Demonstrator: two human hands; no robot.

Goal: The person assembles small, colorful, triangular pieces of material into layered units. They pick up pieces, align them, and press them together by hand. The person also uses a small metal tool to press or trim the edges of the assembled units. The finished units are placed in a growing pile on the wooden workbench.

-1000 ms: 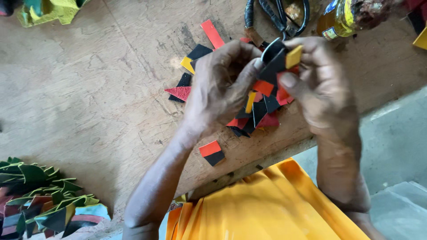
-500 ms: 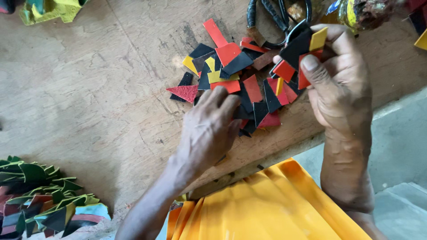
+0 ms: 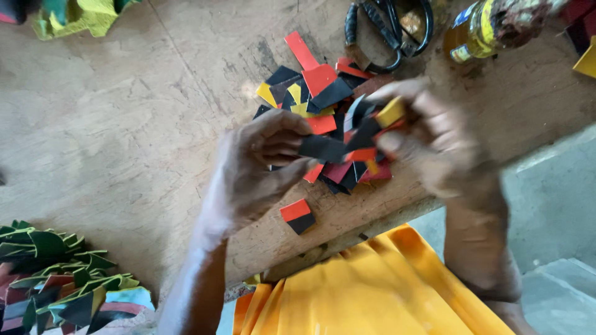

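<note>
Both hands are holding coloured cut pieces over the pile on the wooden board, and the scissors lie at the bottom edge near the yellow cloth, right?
Not quite: the head view shows the scissors at the top edge, beyond the pile, far from the yellow cloth.

Under my hands the desk (image 3: 124,124) is bare wood, rough and scuffed, matt. The cut pieces (image 3: 323,99) just beyond my fingers look like thin leather or card, matt black, red and yellow. Past them the scissors (image 3: 388,31) have dark glossy handles; beside those, a shiny plastic bottle (image 3: 478,28).
</note>
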